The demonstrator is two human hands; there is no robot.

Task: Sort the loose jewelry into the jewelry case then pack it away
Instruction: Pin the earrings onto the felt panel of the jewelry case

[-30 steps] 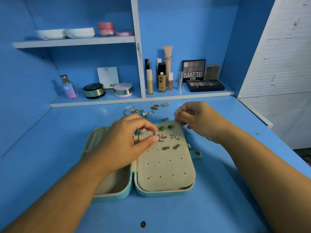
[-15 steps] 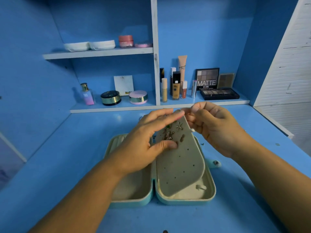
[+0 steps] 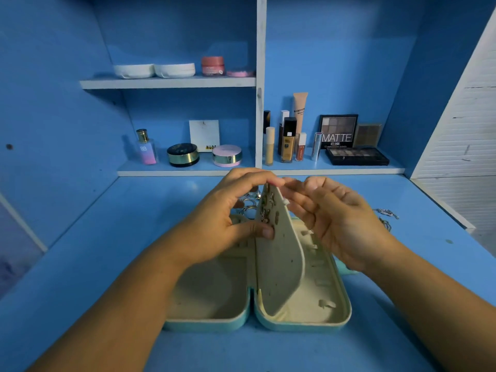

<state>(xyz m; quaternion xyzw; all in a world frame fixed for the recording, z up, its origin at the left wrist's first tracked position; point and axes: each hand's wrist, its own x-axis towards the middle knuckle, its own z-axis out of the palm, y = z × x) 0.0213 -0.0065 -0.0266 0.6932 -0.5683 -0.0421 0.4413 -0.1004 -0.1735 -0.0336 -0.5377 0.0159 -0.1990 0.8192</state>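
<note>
The case [image 3: 303,326] has a teal shell and cream lining; its cream flap [image 3: 279,264] is dotted with dark holes and carries gold earrings [image 3: 265,214]. The desk [image 3: 107,251] and wall [image 3: 335,49] are blue, the shelf [image 3: 166,83] edges whitish. A bottle [image 3: 147,150] fades purple to pink, a jar [image 3: 212,66] is coral, a palette [image 3: 357,156] is black.
</note>
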